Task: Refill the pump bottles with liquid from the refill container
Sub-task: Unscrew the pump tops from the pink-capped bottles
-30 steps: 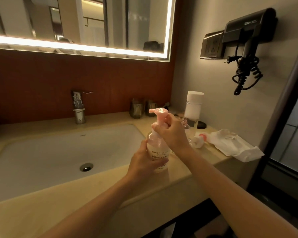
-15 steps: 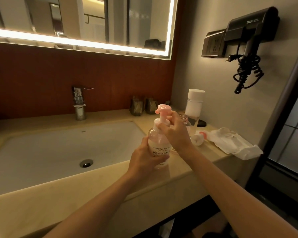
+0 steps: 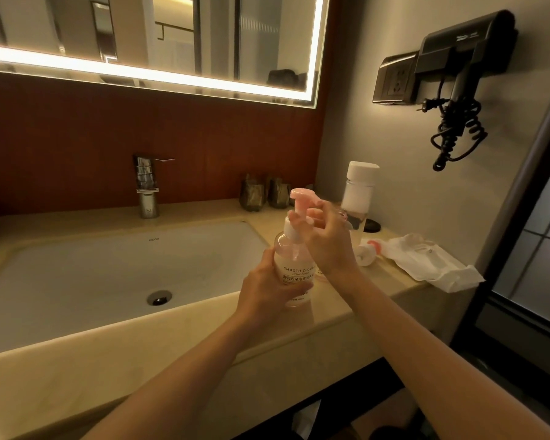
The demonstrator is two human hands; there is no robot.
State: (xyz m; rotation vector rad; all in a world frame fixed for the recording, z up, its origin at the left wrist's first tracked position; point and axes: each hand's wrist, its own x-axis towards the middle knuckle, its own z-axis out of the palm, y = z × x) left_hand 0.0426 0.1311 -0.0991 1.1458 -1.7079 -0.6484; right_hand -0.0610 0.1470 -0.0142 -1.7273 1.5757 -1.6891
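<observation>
Beige vanity counter right of the sink: left hand grips the pump bottle; right hand seemingly pinches its pink pump at the neck.

The pump bottle is clear glossy plastic with a pink plastic pump head. The faucet is polished metal. The countertop looks like smooth beige stone.

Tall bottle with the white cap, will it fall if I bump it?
Probably tips easily: the bottle is tall and narrow with a big cap on top. On the smooth counter it might also slide first.
</observation>
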